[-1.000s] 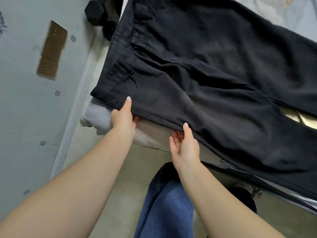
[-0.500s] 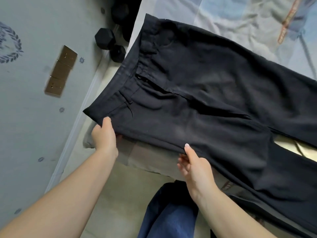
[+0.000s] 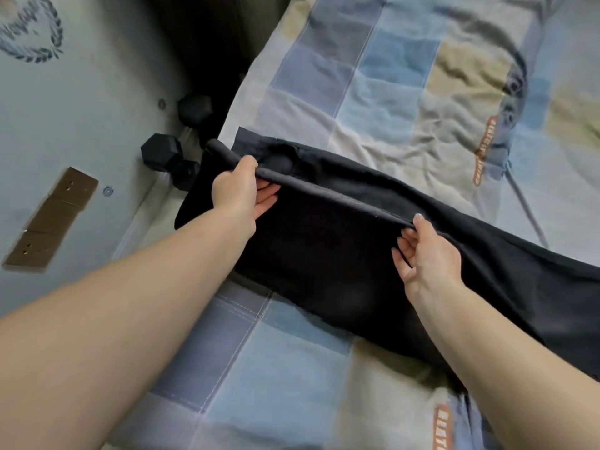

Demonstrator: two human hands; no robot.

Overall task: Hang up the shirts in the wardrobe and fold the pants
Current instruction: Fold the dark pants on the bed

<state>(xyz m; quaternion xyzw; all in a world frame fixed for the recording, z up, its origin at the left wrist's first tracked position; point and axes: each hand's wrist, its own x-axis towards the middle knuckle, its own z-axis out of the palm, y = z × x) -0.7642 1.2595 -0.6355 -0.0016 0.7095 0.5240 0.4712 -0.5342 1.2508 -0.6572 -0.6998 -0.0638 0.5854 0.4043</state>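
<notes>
pants: black pants (image 3: 341, 254) lie across the checked bedsheet (image 3: 406, 92), waist end at the left bed edge, legs running off to the lower right; near long edge lifted off the bed as a raised fold.
left hand: left hand (image 3: 238, 191) grips the raised edge near the waistband, thumb on top, fingers underneath.
right hand: right hand (image 3: 422, 251) pinches the same edge further along the leg, fingers curled under the cloth.
floor: two black dumbbells (image 3: 162, 151) beside the bed, left of the waistband.
</notes>
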